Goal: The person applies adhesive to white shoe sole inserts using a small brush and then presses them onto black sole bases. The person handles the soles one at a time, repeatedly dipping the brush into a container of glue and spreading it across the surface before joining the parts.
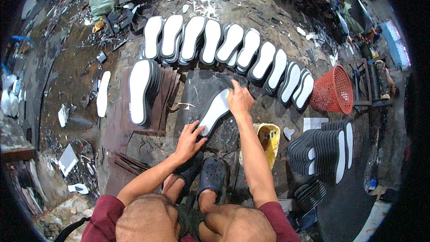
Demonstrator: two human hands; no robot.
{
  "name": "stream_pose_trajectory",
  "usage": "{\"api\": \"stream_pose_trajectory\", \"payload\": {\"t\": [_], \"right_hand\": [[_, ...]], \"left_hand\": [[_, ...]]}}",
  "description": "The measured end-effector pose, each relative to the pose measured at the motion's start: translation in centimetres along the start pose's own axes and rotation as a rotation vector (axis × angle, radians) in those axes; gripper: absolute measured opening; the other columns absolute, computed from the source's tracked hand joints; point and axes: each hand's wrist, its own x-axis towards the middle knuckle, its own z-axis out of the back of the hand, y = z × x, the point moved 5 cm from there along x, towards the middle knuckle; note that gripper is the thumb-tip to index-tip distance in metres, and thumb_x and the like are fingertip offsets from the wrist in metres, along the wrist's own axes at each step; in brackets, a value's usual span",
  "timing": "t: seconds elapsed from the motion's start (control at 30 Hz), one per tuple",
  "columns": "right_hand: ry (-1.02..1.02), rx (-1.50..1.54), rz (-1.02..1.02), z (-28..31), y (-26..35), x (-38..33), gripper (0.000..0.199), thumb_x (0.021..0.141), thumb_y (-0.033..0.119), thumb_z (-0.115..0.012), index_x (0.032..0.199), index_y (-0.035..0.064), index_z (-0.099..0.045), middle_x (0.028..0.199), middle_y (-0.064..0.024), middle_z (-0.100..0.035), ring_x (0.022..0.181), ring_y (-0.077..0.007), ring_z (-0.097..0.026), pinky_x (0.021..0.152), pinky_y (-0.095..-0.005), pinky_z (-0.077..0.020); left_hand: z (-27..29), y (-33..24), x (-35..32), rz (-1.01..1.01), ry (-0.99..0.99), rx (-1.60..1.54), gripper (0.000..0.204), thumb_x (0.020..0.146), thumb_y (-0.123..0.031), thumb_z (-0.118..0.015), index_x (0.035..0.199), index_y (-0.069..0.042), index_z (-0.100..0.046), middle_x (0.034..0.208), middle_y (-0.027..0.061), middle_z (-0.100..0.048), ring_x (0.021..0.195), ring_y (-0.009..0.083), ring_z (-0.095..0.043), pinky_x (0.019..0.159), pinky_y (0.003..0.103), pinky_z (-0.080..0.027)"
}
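Note:
Between my hands lies a white shoe insole (215, 111) on a dark sole-shaped piece, slanting up to the right on a dark sheet (192, 90). My left hand (190, 144) has its fingers spread, with the tips touching the insole's lower, narrower end. At the upper end my right hand (240, 100) is closed over the edge, fingers bent and thumb by the white surface. Left of them, a stack of white-topped dark soles (140, 90) rests on brown sheets (167, 88).
Several more white-topped sole stacks (192, 39) form an arc beyond my hands. A red perforated basket (332, 90) stands right of them. Near my right forearm sits a yellow-smeared container (271, 141). Dark soles (329, 154) stand in rows farther right. Scraps litter the floor.

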Motion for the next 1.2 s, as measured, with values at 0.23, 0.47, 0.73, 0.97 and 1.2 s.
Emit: {"api": "stream_pose_trajectory", "payload": {"t": [0.23, 0.47, 0.73, 0.97, 1.2], "right_hand": [[0.226, 0.15, 0.716, -3.6, 8.5, -6.5, 0.025, 0.084, 0.014, -0.064, 0.102, 0.023, -0.078, 0.096, -0.0041, -0.077, 0.089, -0.0284, -0.069, 0.076, -0.043, -0.0578], [-0.005, -0.103, 0.267, -0.1, 0.5, -1.4, 0.034, 0.086, 0.009, -0.061, 0.118, 0.018, -0.068, 0.093, -0.0099, -0.075, 0.087, -0.0318, -0.071, 0.068, -0.045, -0.0582], [0.162, -0.101, 0.569, -3.7, 8.7, -14.1, 0.038, 0.087, 0.016, -0.061, 0.126, 0.0169, -0.062, 0.106, -0.0073, -0.068, 0.097, -0.0254, -0.068, 0.072, -0.0408, -0.0549], [-0.168, 0.532, 0.231, 6.8, 7.3, -12.3, 0.039, 0.078, 0.004, -0.072, 0.117, 0.0103, -0.068, 0.109, -0.01, -0.075, 0.092, -0.0307, -0.073, 0.081, -0.0408, -0.0573], [-0.013, 0.367, 0.313, 5.8, -0.7, -1.4, 0.041, 0.074, -0.005, -0.065, 0.109, 0.0136, -0.075, 0.117, -0.0105, -0.073, 0.117, -0.0316, -0.067, 0.1, -0.0408, -0.0537]], "left_hand": [[-0.5, -0.4, 0.2, -0.026, -0.038, 0.051, 0.058, 0.081, -0.019, -0.081, 0.133, -0.009, -0.058, 0.136, 0.0219, -0.054, 0.118, 0.0424, -0.052, 0.101, 0.051, -0.046], [0.1, -2.0, 1.8, -0.035, -0.039, 0.123, 0.057, 0.078, -0.025, -0.085, 0.13, -0.011, -0.064, 0.122, 0.0172, -0.058, 0.107, 0.0374, -0.054, 0.093, 0.046, -0.048], [10.0, -3.5, 3.8, 0.035, -0.616, -0.155, 0.026, 0.09, -0.001, -0.07, 0.116, -0.003, -0.072, 0.106, 0.0132, -0.061, 0.097, 0.0269, -0.062, 0.086, 0.037, -0.051], [10.1, -1.6, 4.1, 0.007, -0.55, -0.12, 0.039, 0.089, -0.001, -0.072, 0.127, -0.002, -0.066, 0.118, 0.0157, -0.065, 0.096, 0.0262, -0.066, 0.085, 0.036, -0.055], [0.1, -1.2, 2.2, -0.012, 0.01, 0.074, 0.113, 0.073, -0.019, -0.087, 0.157, 0.007, -0.016, 0.122, 0.0229, -0.058, 0.106, 0.04, -0.053, 0.095, 0.045, -0.048]]}}
